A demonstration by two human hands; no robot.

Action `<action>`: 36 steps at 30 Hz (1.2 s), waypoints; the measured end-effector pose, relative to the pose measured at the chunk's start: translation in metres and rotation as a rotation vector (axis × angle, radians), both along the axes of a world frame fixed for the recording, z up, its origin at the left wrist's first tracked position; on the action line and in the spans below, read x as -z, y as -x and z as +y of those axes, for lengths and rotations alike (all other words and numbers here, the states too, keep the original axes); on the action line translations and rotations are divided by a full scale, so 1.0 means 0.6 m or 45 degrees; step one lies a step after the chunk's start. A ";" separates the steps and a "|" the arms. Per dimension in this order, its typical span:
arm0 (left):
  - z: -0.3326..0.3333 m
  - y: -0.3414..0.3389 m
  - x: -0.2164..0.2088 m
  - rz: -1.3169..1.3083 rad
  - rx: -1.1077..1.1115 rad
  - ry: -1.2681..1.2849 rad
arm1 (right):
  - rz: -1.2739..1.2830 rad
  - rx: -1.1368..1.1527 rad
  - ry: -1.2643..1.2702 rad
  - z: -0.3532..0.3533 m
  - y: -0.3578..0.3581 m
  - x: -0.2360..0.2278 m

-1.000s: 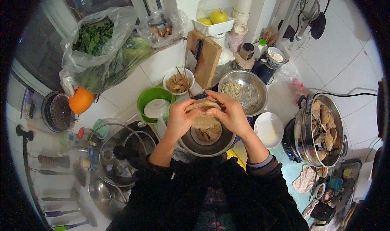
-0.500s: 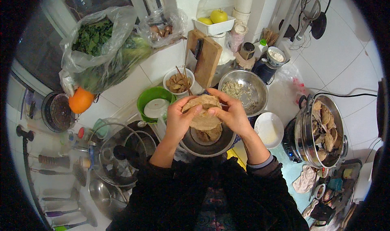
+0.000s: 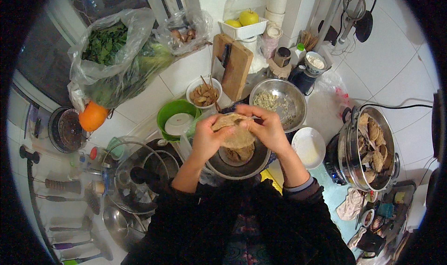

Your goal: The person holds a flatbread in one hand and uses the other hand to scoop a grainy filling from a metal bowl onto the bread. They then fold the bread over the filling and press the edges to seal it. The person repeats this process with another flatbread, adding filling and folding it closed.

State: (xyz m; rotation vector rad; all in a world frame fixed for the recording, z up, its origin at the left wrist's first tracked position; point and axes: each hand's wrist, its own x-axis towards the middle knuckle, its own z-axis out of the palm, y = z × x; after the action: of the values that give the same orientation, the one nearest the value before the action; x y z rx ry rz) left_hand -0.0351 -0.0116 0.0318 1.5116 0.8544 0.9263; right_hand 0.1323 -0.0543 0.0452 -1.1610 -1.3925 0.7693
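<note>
A flat, roundish piece of brown dough (image 3: 240, 138) is held up between my two hands, with its upper edge folded over. My left hand (image 3: 207, 137) grips its left side, thumb on the near face. On the other side, my right hand (image 3: 267, 130) pinches the upper right edge between thumb and fingers. Just beneath is a metal bowl (image 3: 228, 174) with more brown dough (image 3: 240, 155) in it, partly hidden by the held piece. Behind my right hand stands a wide steel bowl (image 3: 298, 113) containing a pale chopped mixture (image 3: 267, 101).
On the right, a steel steamer pot (image 3: 347, 148) holds several brown pieces (image 3: 375, 146). Nearer lies a white bowl (image 3: 308, 148). Behind my left hand are a green basin (image 3: 163, 113) and a white bowl of brown chunks (image 3: 205, 96). A cutting board (image 3: 237, 71) leans behind.
My right-hand fingers have shifted slightly along the dough's upper edge. The dough piece has tilted and sits a little lower, still in both hands.
</note>
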 end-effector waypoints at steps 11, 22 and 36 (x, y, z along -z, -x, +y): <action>0.004 -0.012 0.021 -0.046 -0.128 -0.182 | -0.135 0.101 0.063 0.003 0.004 0.015; 0.015 0.006 0.009 -0.629 0.283 0.565 | 0.214 -0.123 0.340 0.006 -0.005 0.008; -0.003 -0.006 0.017 -0.484 0.015 0.392 | 0.412 -0.092 0.282 0.008 0.007 0.019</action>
State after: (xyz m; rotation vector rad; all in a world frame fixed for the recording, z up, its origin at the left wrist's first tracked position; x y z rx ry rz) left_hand -0.0317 -0.0133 0.0218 1.0331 0.6730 0.9835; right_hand 0.1281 -0.0495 0.0337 -1.1001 -1.1035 1.1319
